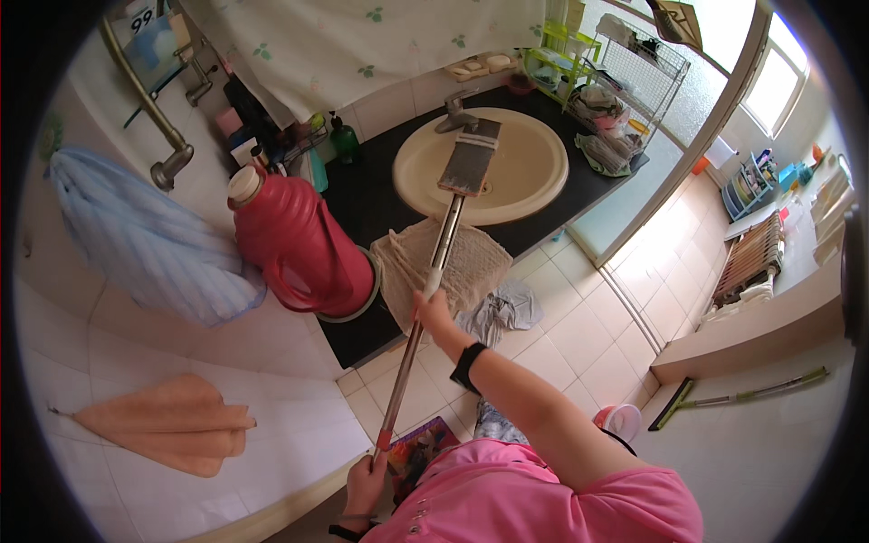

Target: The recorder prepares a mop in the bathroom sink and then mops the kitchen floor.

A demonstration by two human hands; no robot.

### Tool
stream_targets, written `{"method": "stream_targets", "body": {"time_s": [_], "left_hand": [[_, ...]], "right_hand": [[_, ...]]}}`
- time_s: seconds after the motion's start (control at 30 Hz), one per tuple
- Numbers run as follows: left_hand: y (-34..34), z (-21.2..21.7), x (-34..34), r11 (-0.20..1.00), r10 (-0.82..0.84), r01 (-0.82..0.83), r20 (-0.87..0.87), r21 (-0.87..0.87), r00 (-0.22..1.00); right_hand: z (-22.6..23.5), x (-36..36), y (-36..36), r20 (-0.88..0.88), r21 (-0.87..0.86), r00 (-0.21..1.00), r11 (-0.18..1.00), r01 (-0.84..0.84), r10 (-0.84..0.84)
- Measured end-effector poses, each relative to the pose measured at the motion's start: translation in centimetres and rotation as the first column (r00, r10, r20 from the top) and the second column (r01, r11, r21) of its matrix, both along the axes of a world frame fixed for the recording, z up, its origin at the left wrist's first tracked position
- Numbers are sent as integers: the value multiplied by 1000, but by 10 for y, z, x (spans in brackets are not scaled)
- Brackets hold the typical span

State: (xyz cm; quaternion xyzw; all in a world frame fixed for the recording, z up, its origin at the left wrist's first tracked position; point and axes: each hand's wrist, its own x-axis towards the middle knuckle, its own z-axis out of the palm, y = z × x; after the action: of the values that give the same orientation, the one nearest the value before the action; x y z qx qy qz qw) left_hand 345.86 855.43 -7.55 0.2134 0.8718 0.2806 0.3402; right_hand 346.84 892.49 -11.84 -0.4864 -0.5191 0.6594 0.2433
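A long-handled flat mop (pixel 412 357) slants across the middle, from low near my body up to the washbasin. My right hand (pixel 433 314) is wrapped round the middle of its pole. Lower down, beside the red section near the pole's end, my left hand (pixel 366 482) grips it. The mop's grey rectangular head (pixel 468 166) hangs over the cream oval basin (pixel 548 181), just in front of the tap (pixel 455 110); whether it touches the basin I cannot tell. Under the pole, a beige cloth (pixel 484 258) drapes over the counter's front edge.
A red thermos flask (pixel 303 235) stands on the black counter (pixel 348 339) at left. Towels hang on the left wall. A green soap bottle (pixel 343 140) is at the back. At right are a wire rack (pixel 665 72), a squeegee (pixel 724 396) and a pink-and-white bucket (pixel 620 422).
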Motion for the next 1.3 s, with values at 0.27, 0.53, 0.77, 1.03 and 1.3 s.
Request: {"method": "stream_targets", "body": {"time_s": [0.27,0.53,0.77,1.03,1.3], "left_hand": [[97,33,-13,997,-51,50,-15,-50,999],[83,37,-27,990,-46,34,-90,-134,995],[96,43,-27,998,1,-1,2,-57,1000],[105,61,-24,999,9,-11,-66,-35,998],[96,59,-29,991,-79,72,-67,-112,995]], "right_hand": [[-5,21,-13,-137,-3,968,978,-211,208],[106,37,229,445,716,872,503,-484,207],[115,-35,466,370,919,791,68,-388,-488],[100,-46,504,666,713,524,247,-656,-532],[78,36,299,359,581,688,426,-694,631]]}}
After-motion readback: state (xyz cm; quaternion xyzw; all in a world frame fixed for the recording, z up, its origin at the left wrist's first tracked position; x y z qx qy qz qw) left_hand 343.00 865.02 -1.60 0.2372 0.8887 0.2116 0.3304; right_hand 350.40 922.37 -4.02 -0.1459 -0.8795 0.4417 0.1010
